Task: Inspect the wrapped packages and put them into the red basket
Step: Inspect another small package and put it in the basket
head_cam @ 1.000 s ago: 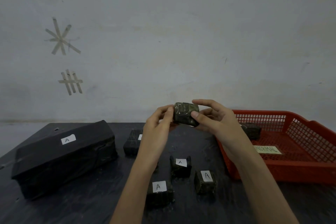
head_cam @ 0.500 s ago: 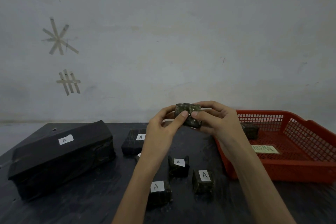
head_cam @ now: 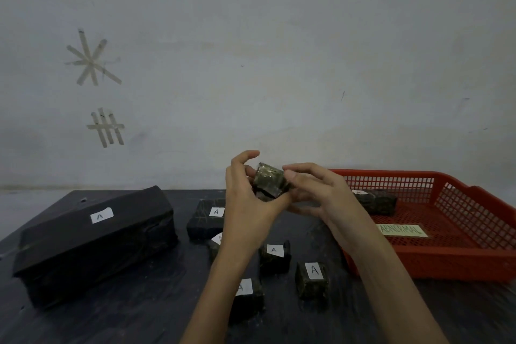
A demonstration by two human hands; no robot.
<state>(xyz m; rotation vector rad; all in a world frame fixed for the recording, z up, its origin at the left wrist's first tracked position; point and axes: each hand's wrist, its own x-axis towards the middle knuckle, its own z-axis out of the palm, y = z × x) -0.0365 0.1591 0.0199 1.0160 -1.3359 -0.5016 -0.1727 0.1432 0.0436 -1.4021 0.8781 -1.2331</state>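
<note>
Both hands grip the small package (head_cam: 270, 181), now tilted, left hand (head_cam: 245, 204) forefinger lifted off, right hand (head_cam: 315, 193) pinching.

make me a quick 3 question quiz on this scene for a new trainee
1. True or false: the red basket already holds a wrapped package.
2. Which hands grip the small package held up above the table? A) left only B) right only C) both
3. What letter is on the label of the large black package at the left of the table?

Key
1. True, one lies at the basket's back.
2. C, the left hand and right hand both hold it.
3. A
</note>
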